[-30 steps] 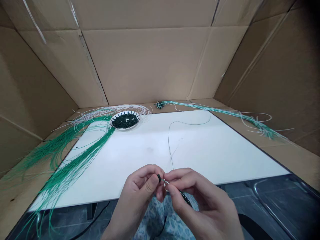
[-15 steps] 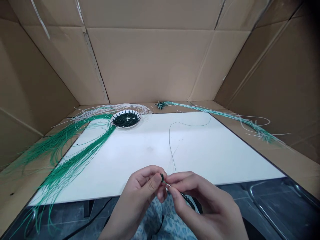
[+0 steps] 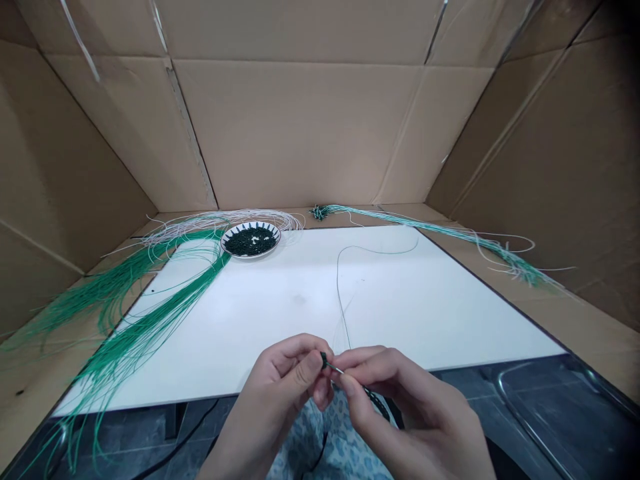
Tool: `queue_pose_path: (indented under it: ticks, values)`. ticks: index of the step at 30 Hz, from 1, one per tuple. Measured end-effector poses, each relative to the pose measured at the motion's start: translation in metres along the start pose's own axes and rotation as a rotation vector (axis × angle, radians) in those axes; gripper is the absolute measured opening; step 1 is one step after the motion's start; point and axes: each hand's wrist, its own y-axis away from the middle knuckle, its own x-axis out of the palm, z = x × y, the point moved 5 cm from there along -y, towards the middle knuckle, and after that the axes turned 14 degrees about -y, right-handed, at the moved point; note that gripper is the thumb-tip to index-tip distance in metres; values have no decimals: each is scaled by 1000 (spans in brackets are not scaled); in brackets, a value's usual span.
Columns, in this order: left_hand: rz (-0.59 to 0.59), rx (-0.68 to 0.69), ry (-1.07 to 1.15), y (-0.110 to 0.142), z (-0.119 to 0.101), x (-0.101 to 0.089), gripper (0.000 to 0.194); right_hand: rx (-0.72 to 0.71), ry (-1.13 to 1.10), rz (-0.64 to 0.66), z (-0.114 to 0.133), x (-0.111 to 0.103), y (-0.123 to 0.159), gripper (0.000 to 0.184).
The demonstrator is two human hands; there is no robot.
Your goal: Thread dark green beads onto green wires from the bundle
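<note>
Near the front edge of the white board, my left hand point(image 3: 285, 383) pinches a small dark green piece point(image 3: 324, 360), seemingly made of beads, between thumb and fingers. Close beside it, my right hand point(image 3: 407, 397) is closed on a thin thread point(image 3: 335, 368) that runs to that piece; whether a needle is on it I cannot tell. A long loose thread point(image 3: 339, 283) curves over the board and ends behind my right fingers. Below the right hand, a dark braided-looking strand point(image 3: 376, 402) shows partly, the rest hidden.
A patterned dish point(image 3: 223, 249) of dark beads point(image 3: 247, 240) stands at the board's back left. Green threads point(image 3: 165, 317) spread over the left edge, with white threads point(image 3: 270, 215) behind. A green-white thread bundle point(image 3: 425, 228) lies back right. Cardboard walls point(image 3: 300, 133) enclose the board point(image 3: 290, 300).
Both hands stay almost in place. The green piece has turned slightly and the short thread between the hands sits a little differently. The whole view has shifted slightly.
</note>
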Motion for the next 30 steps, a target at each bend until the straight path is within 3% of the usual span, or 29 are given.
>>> queue_pose_path:
  ticks: [13, 20, 30]
  values:
    - [-29, 5, -111, 1, -2, -2, 37, 41, -6, -53, 4, 1, 1, 20]
    - [-141, -18, -143, 2, -5, -4, 41, 1, 108, 70, 1, -1, 2, 17]
    - [-115, -22, -125, 0, 0, -3, 40, -88, 138, 141, 2, 1, 2, 21]
